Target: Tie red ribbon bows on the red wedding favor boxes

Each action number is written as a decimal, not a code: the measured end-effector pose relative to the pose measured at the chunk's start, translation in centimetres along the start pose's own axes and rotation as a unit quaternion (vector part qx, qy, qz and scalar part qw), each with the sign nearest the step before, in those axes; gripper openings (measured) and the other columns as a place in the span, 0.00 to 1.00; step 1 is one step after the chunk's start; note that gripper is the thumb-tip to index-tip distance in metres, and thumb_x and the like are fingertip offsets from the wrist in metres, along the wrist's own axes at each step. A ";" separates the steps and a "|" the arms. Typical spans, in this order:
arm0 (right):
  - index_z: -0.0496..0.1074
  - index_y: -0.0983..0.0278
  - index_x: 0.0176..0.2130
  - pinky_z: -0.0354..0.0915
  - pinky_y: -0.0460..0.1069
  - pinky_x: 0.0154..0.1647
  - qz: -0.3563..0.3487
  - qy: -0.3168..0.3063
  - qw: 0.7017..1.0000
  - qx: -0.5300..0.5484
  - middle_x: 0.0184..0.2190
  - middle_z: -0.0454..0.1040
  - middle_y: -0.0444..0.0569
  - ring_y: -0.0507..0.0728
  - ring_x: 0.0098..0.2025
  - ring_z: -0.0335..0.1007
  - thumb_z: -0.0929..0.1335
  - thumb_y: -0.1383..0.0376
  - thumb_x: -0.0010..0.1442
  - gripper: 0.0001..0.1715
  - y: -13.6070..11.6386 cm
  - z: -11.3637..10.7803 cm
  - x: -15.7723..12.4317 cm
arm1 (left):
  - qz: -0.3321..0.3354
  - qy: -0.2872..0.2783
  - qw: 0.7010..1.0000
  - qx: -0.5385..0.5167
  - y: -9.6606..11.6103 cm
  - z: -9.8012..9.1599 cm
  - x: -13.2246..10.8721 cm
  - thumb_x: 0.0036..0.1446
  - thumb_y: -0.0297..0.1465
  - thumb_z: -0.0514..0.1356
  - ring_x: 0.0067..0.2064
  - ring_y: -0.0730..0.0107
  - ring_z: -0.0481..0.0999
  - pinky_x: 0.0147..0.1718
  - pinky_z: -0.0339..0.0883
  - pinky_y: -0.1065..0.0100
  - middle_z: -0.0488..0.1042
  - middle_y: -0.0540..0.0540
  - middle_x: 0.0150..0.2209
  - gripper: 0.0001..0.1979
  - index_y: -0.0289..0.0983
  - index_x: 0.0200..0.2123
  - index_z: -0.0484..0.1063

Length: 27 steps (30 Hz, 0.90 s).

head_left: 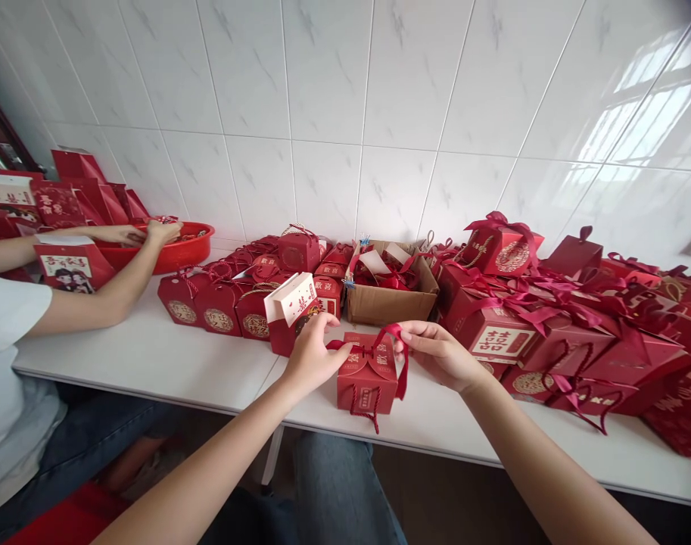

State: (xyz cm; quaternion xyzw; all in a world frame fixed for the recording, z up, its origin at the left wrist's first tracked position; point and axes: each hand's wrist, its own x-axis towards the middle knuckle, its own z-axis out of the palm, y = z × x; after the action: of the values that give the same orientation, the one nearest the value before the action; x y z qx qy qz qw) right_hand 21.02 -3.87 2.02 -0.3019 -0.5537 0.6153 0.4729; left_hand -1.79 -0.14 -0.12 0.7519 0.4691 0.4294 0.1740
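Observation:
A small red gift box [368, 382] with gold lettering stands near the front edge of the white table [169, 356]. A red ribbon [386, 334] loops over its top and hangs down its right side. My left hand [312, 354] pinches the ribbon's left end at the box top. The ribbon's loop on the right is pinched by my right hand [436, 352]. A red cord dangles at the box front. Just behind my left hand stands a red box with a white open flap [291, 303].
A brown cardboard carton [390, 299] of ribbons and tags sits behind the box. Several finished red boxes with bows [549, 318] pile up at the right. A row of red boxes [220, 303] stands left. Another person's arms [112, 291] reach into a red basin [200, 242].

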 end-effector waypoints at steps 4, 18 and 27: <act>0.72 0.63 0.46 0.65 0.51 0.41 -0.012 -0.040 0.999 -0.005 0.31 0.75 0.47 0.52 0.31 0.68 0.71 0.58 0.56 0.19 0.1 0.7 0.3 | 0.077 0.001 0.996 -0.038 2.6 -0.2 0.3 0.56 0.32 0.58 0.45 0.62 0.74 0.48 0.65 0.60 0.76 0.44 0.39 0.06 0.39 0.37 0.70; 0.71 0.66 0.32 0.63 0.48 0.34 -0.023 0.050 0.981 -0.189 0.27 0.71 0.45 0.51 0.29 0.66 0.71 0.49 0.51 0.22 0.6 2.6 1.2 | 0.045 -0.046 0.983 -0.171 4.8 -0.1 1.4 0.54 0.35 0.61 0.37 0.67 0.76 0.40 0.68 0.68 0.77 0.48 0.32 0.07 0.37 0.30 0.73; 0.68 0.63 0.34 0.66 0.48 0.35 -0.047 0.038 0.978 -0.202 0.31 0.76 0.48 0.54 0.33 0.71 0.66 0.48 0.58 0.21 1.9 2.6 1.6 | -0.165 -0.141 0.963 -0.162 -1.0 -0.3 0.7 0.51 0.48 0.59 0.34 0.63 0.75 0.36 0.66 0.64 0.75 0.47 0.28 0.19 0.37 0.26 0.69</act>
State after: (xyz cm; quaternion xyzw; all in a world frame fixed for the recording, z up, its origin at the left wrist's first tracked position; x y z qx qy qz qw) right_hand 17.69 -3.34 0.98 -0.3880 -0.6620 0.4561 0.4508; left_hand -2.42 0.89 -0.27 0.6786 0.4818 0.3542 0.4265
